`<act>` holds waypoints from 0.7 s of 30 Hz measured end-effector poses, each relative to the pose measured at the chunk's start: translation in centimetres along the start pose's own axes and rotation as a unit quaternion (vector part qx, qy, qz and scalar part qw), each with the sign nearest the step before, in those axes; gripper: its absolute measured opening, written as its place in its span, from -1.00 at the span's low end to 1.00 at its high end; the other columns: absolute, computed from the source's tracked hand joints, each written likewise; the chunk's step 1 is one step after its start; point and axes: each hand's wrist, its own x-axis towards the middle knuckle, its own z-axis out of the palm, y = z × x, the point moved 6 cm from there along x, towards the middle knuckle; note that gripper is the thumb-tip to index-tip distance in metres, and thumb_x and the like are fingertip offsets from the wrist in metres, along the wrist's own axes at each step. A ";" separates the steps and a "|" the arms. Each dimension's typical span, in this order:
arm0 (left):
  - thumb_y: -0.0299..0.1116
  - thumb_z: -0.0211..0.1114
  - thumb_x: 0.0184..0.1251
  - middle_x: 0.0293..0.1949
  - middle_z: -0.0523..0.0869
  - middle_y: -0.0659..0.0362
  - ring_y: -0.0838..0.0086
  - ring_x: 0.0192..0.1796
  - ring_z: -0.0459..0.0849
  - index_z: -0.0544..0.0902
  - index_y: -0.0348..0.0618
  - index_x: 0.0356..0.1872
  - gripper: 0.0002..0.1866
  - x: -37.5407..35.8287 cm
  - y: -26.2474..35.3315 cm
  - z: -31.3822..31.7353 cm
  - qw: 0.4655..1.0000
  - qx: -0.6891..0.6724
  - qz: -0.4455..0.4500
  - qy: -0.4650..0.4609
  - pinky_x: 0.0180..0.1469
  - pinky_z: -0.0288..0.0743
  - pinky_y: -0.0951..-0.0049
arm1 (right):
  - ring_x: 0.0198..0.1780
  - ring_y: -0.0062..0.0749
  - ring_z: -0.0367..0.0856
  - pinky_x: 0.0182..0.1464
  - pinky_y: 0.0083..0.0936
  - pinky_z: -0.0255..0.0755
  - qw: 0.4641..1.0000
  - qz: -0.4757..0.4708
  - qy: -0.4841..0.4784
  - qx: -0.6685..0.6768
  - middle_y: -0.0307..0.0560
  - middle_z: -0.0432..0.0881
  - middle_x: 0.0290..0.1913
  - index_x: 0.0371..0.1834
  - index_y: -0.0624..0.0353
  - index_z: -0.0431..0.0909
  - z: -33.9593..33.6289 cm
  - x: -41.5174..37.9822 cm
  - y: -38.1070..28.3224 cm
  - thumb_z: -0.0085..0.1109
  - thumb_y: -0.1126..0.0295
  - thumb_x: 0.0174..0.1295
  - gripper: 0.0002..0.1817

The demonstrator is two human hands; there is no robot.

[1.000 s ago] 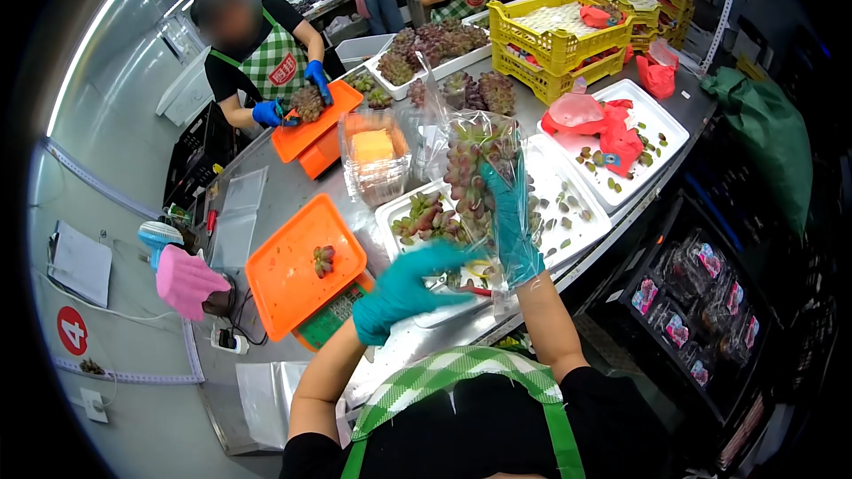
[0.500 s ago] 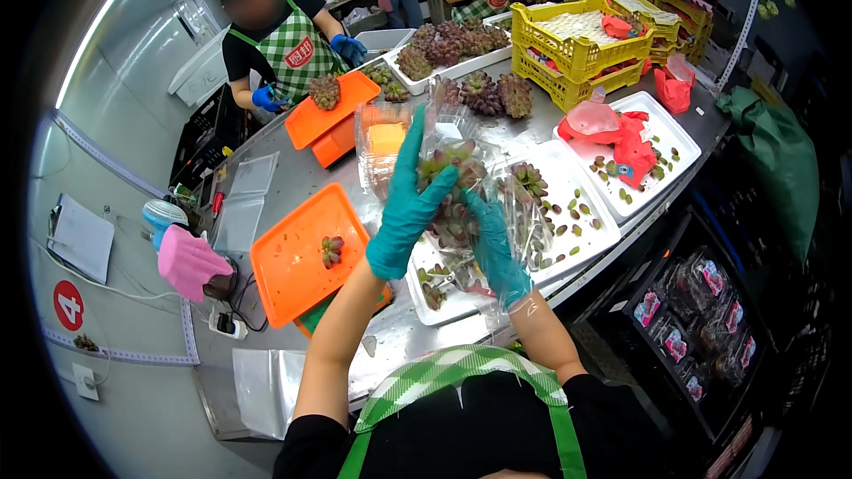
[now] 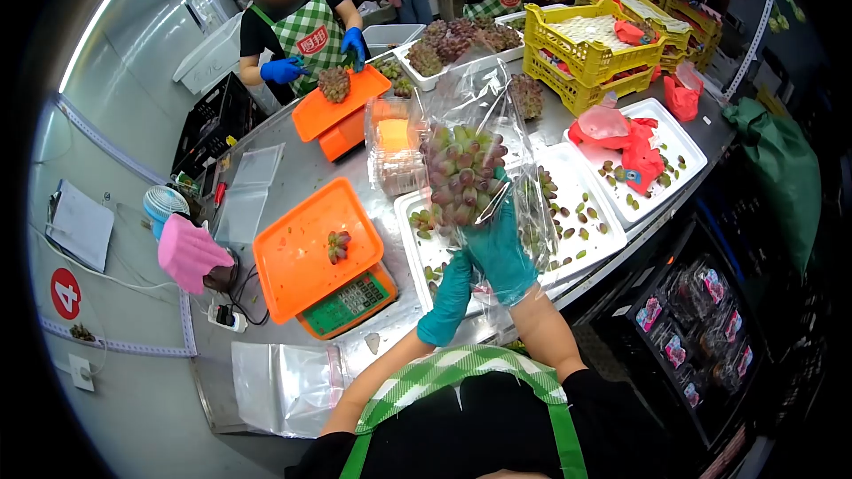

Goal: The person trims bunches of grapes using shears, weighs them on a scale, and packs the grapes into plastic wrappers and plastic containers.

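Observation:
A clear plastic bag [image 3: 484,89] surrounds a large green and purple succulent cluster [image 3: 463,168] in front of me. My right hand [image 3: 501,244], in a teal glove, is inside the bag and holds the cluster from below. Close to its lower left, my left hand [image 3: 450,293], also gloved in teal, is at the bag's lower edge; its fingers are partly hidden. Behind them stands a white tray [image 3: 581,266] with loose leaves. On the orange scale pan [image 3: 302,257] at the left lies a small rosette [image 3: 338,247].
Clear plastic boxes [image 3: 397,173] stand behind the scale. Flat plastic bags [image 3: 288,390] lie near the front edge. A second white tray [image 3: 688,160] holds red netting. Yellow crates [image 3: 586,62] are stacked at the back. A co-worker [image 3: 311,35] stands across the table.
My left hand has come down from the cluster's upper left to below it. The cluster and bag now stand in fuller view. The scale's display is uncovered. The co-worker's gloved hands have moved closer to the other scale.

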 end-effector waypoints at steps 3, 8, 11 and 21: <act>0.08 -0.07 0.28 -0.18 0.56 0.21 0.52 -0.17 0.52 0.46 -0.21 -0.08 -0.49 -0.5 0.5 -0.6 0.995 0.095 -0.005 0.018 -0.03 0.40 0.49 | -0.13 -0.32 0.52 -0.07 -0.30 0.49 0.997 0.024 -0.041 0.059 -0.12 0.49 -0.09 0.02 0.09 0.35 -1.1 0.8 0.4 -0.09 0.04 0.22 -0.57; 0.06 -0.07 0.29 -0.26 0.58 0.26 0.56 -0.31 0.51 0.50 -0.17 -0.15 -0.53 -1.4 1.0 0.0 0.998 0.049 -0.027 -0.018 -0.14 0.42 0.52 | -0.07 -0.25 0.49 -0.04 -0.24 0.46 0.979 0.055 -0.115 0.157 -0.08 0.48 -0.05 -0.05 0.08 0.39 -2.8 2.1 0.3 -0.09 0.09 0.23 -0.64; 0.13 -0.06 0.24 -0.19 0.56 0.24 0.52 -0.20 0.50 0.48 -0.16 -0.10 -0.47 -1.4 -0.3 -1.0 0.996 0.055 -0.072 -0.006 -0.07 0.40 0.49 | -0.03 -0.24 0.47 -0.03 -0.23 0.44 0.955 0.075 -0.213 0.193 -0.07 0.47 -0.02 -0.02 0.08 0.38 -1.3 1.7 0.4 -0.08 0.09 0.22 -0.62; 0.16 -0.17 0.23 0.22 0.26 0.07 0.26 0.25 0.24 0.10 -0.19 0.26 -0.28 3.1 5.6 0.4 0.947 -0.257 -0.029 -0.192 0.28 0.09 0.21 | -0.05 -0.25 0.49 -0.08 -0.19 0.48 0.998 0.036 -0.018 0.044 -0.09 0.47 -0.03 0.06 0.08 0.33 -1.7 -0.6 0.9 -0.03 0.03 0.17 -0.52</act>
